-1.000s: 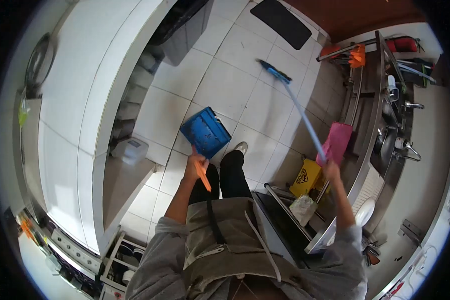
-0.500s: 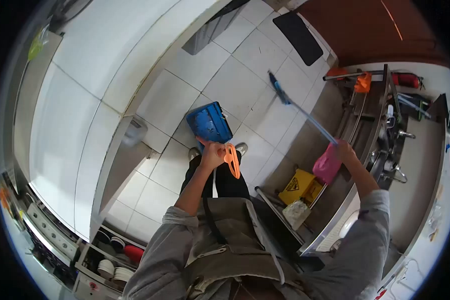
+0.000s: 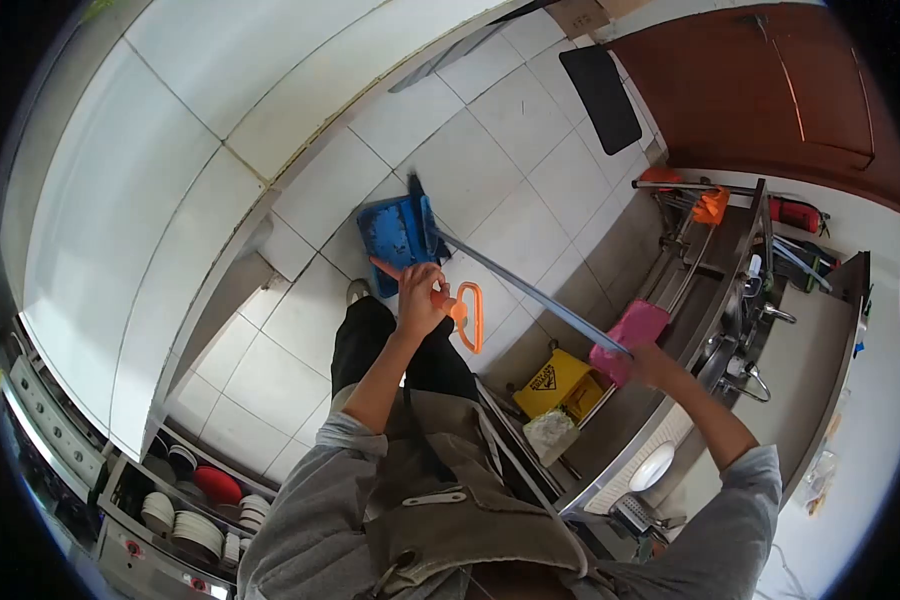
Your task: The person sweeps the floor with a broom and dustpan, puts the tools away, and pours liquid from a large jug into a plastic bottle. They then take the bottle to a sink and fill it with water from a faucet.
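My left hand (image 3: pixel 423 300) is closed around the orange handle (image 3: pixel 478 318) of a long-handled dustpan, just below its loop-shaped grip. The blue, worn dustpan (image 3: pixel 382 238) rests on the floor tiles beyond my feet. Over to the right, my right hand (image 3: pixel 653 366) grips the upper end of a broom by its grey-blue stick (image 3: pixel 530 292). The broom's blue head with dark bristles (image 3: pixel 423 212) overlaps the right side of the pan in this view.
A yellow mop wringer bucket (image 3: pixel 555 385) and a pink container (image 3: pixel 630 335) stand by the steel sink counter (image 3: pixel 815 345) on the right. Stacked bowls (image 3: pixel 198 530) fill a shelf at lower left. A black mat (image 3: pixel 602 100) lies farther off; a tiled counter (image 3: pixel 120 240) borders the left.
The broom head has swung left across the floor to the dustpan. My right hand has moved down and slightly left, still holding the stick. My view has shifted a little.
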### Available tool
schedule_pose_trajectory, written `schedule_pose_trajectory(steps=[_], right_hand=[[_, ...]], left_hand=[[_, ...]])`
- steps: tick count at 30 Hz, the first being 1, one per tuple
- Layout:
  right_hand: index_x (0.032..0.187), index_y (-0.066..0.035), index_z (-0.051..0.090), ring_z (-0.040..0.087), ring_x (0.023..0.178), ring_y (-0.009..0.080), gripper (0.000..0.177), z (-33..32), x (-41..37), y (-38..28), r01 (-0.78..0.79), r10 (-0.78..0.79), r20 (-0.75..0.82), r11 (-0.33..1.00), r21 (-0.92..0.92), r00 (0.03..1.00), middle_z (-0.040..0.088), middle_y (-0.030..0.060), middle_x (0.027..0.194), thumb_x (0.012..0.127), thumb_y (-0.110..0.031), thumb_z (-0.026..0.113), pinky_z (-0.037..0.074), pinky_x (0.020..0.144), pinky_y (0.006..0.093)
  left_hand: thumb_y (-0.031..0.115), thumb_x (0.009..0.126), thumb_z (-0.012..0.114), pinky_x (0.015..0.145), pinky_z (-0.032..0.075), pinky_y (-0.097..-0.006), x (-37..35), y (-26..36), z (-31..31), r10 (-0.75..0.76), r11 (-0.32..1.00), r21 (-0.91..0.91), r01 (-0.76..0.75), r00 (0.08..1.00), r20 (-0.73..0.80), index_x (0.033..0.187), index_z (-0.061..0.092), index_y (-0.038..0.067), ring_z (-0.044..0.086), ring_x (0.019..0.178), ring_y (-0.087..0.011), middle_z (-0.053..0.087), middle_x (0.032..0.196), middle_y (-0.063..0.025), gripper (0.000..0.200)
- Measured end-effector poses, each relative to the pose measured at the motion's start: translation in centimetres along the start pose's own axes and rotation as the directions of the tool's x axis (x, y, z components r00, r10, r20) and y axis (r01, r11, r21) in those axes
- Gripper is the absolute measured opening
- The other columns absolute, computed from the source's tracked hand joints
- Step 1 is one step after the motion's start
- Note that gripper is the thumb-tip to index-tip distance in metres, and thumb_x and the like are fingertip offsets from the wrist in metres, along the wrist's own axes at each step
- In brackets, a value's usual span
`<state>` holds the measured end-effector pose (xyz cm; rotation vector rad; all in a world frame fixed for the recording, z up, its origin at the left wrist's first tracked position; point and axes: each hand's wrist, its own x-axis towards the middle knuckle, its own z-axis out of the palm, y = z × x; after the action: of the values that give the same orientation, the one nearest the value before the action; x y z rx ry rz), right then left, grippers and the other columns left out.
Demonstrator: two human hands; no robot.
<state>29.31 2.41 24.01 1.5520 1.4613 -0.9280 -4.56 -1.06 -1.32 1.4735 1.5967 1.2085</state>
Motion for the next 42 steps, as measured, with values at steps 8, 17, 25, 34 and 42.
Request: schedule_pose_trajectory(steps=[8, 17, 25, 34, 42], right_hand=[[0.078, 0.001, 0.061, 0.059, 0.066, 0.0336, 0.055, -0.6, -7.6, 3.7, -0.184, 0.185, -0.08, 0.983, 0.03, 0.979, 0.058, 0.021, 0.066, 0.088, -0.05, 0.045, 0.045, 0.063, 0.0419], [0.091, 0.009, 0.063, 0.055, 0.097, 0.0438, 0.062, -1.4, -5.0, 9.0, -0.507, 0.479, -0.212, 0.855, -0.106, 0.852, 0.058, 0.032, 0.093, 0.087, -0.051, 0.044, 0.043, 0.089, 0.0465], [0.073, 0.008, 0.061, 0.062, 0.059, 0.0352, 0.068, 1.5, -0.3, 11.4, -0.37, 0.366, -0.055, 0.924, -0.096, 0.929, 0.057, 0.0216, 0.055, 0.087, -0.055, 0.04, 0.05, 0.063, 0.042], [0.087, 0.005, 0.063, 0.061, 0.078, 0.0406, 0.062, 0.5, -2.3, 1.7, -0.308, 0.301, 0.096, 0.948, 0.078, 0.949, 0.061, 0.0282, 0.079, 0.087, -0.053, 0.042, 0.046, 0.072, 0.0458], [0.093, 0.002, 0.063, 0.059, 0.079, 0.0413, 0.057, -1.7, -6.3, 0.9, -0.132, 0.131, -0.018, 0.991, -0.025, 0.991, 0.062, 0.0253, 0.08, 0.089, -0.051, 0.04, 0.045, 0.071, 0.0458]], left_hand=[[0.0, 0.065, 0.062, 0.075, 0.042, -0.0399, -1.8, -1.0, 1.3, -0.116, 0.983, -0.119, 0.142, 0.973, 0.199, 0.068, 0.046, 0.002, 0.053, 0.07, -0.0311, 0.05, 0.065, -0.0123, 0.016], [-0.007, 0.063, 0.05, 0.058, 0.043, -0.0376, -1.0, -3.2, -0.5, -0.01, 0.985, -0.155, 0.078, 0.918, 0.397, 0.066, 0.051, -0.002, 0.056, 0.064, -0.0358, 0.052, 0.062, -0.0182, 0.006], [0.001, 0.063, 0.058, 0.049, 0.04, -0.0367, -1.0, -3.2, -0.6, 0.051, 0.968, -0.249, 0.031, 0.948, 0.314, 0.053, 0.041, 0.0, 0.052, 0.05, -0.0328, 0.048, 0.052, -0.0174, 0.02], [0.01, 0.06, 0.066, 0.053, 0.043, -0.0389, -0.7, -2.2, 1.2, 0.01, 0.975, -0.206, 0.087, 0.902, 0.432, 0.055, 0.048, 0.001, 0.056, 0.055, -0.0327, 0.053, 0.055, -0.0151, 0.02], [0.007, 0.062, 0.063, 0.055, 0.044, -0.0378, -0.9, -0.8, 0.7, -0.043, 0.986, -0.128, 0.106, 0.907, 0.419, 0.056, 0.05, 0.0, 0.056, 0.058, -0.0329, 0.053, 0.058, -0.0166, 0.016]])
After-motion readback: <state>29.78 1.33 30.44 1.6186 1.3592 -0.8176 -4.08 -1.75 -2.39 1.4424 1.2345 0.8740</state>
